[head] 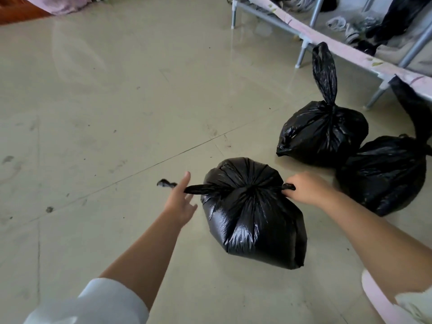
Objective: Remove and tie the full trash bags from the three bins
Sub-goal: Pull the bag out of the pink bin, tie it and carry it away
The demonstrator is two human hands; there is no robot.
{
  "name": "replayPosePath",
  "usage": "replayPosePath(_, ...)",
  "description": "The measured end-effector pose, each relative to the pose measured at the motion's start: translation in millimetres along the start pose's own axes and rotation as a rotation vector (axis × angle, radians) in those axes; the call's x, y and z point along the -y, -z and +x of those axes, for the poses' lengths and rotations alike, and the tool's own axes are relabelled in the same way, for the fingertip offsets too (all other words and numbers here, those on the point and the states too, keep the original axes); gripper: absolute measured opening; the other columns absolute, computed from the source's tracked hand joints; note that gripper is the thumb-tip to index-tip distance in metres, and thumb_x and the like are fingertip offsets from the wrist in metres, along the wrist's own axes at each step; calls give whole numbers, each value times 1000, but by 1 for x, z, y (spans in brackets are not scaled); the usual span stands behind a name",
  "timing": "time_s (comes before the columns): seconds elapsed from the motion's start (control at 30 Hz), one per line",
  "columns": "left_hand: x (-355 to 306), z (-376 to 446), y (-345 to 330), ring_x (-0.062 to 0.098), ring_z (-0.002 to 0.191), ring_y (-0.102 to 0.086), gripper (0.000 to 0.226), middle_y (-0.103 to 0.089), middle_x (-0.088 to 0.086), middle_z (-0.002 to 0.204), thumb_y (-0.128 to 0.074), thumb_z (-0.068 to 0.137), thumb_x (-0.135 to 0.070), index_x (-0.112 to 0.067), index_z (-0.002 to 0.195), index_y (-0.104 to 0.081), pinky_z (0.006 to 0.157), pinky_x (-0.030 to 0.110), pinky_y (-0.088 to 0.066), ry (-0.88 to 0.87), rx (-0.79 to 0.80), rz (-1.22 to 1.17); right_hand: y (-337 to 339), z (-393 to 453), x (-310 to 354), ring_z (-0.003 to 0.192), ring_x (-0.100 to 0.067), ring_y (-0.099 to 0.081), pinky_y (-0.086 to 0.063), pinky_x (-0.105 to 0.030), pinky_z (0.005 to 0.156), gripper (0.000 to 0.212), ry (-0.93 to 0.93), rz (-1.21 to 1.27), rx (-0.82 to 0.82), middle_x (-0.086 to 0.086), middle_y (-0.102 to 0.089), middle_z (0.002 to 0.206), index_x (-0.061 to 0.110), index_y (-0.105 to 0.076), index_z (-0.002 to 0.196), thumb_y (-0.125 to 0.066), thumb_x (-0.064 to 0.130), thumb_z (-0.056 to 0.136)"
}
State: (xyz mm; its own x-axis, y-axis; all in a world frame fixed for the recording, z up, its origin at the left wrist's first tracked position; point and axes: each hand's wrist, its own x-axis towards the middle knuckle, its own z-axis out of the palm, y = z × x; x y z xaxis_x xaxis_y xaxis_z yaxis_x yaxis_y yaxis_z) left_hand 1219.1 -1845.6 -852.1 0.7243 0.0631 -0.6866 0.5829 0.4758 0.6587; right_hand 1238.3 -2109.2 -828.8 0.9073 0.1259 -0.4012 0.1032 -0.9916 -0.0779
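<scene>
Three full black trash bags sit on the floor. The nearest trash bag [252,218] is gathered into a knot at its top, with one twisted tail sticking out to each side. My left hand [181,202] holds the left tail, which runs taut through it, with one finger stretched out. My right hand [306,188] is closed in a fist around the right tail. A second bag [322,134] stands behind, tied, with a long tail pointing up. The third bag [385,174] lies at the right, touching the second.
A metal-legged rack [304,46] with a pink-edged shelf runs along the back right, with shoes and dark clothes under it. Pink cloth [60,5] and a brown wooden edge are at the top left. Pale tiled floor [105,113] spreads to the left.
</scene>
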Motion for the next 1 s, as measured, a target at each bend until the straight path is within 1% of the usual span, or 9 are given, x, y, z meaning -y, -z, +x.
replayPosePath(0.1,14,-10,-5,17,141,-29,45,-38,3,146,-40,98,-23,-9,141,-37,101,8,-32,-20,159,416,2,-1,6,87,-28,-57,-30,-28,54,26,15,91,13,-7,-58,75,13,-56,70,-50,28,90)
replayPosePath(0.2,21,-13,-20,18,132,-39,44,-41,8,142,-40,98,-21,-9,140,-37,102,19,-31,-89,312,674,5,-1,9,81,-25,-52,-29,-28,53,28,14,137,50,-1,-52,67,15,-53,62,-53,25,89)
replayPosePath(0.27,19,-9,-30,20,127,-39,39,-39,10,135,-42,98,-20,-8,136,-43,103,23,-31,-303,207,828,9,-2,9,86,-28,-53,-30,-28,60,22,31,156,64,-8,-51,79,8,-61,74,-55,24,88)
replayPosePath(0.37,11,-4,-43,26,114,-48,26,-49,17,116,-42,97,-10,1,114,-58,105,36,-39,-584,20,841,13,-5,7,98,-29,-52,-35,-28,70,18,84,195,47,-10,-49,89,11,-68,86,-57,25,88)
replayPosePath(0.47,0,-12,-57,19,97,-54,18,-57,11,101,-36,99,-9,-4,101,-53,90,29,-49,-576,117,708,15,-7,8,112,-23,-49,-33,-31,83,28,63,65,-59,-3,-61,94,18,-63,108,-50,35,91)
replayPosePath(0.63,-17,-33,-81,6,49,-51,31,-51,-10,46,-28,101,-9,-13,72,-39,59,15,-43,-626,283,593,15,-11,4,59,-17,-50,-32,-12,47,11,93,453,-43,9,-44,61,13,-52,85,-53,22,92)
replayPosePath(0.8,-20,-39,-94,32,89,-54,12,-60,20,95,-33,100,-17,-7,93,-33,78,37,-36,-630,190,1381,22,-11,8,78,-14,-53,-39,-17,56,17,146,478,9,0,-55,83,12,-62,104,-58,20,89)
replayPosePath(0.9,-6,-35,-82,34,110,-55,36,-59,24,119,-42,95,-25,1,119,-36,85,33,-40,-411,234,1647,26,-15,2,42,-8,-56,-39,-11,33,9,8,736,183,-2,-56,70,7,-55,96,-48,13,94)
replayPosePath(1.0,7,-28,-73,32,115,-55,69,-57,16,123,-57,83,-49,-2,127,-34,90,34,-42,-339,279,1812,29,-18,-5,24,-5,-51,-36,-10,26,23,-178,1282,51,-9,-54,67,11,-48,77,-39,7,97)
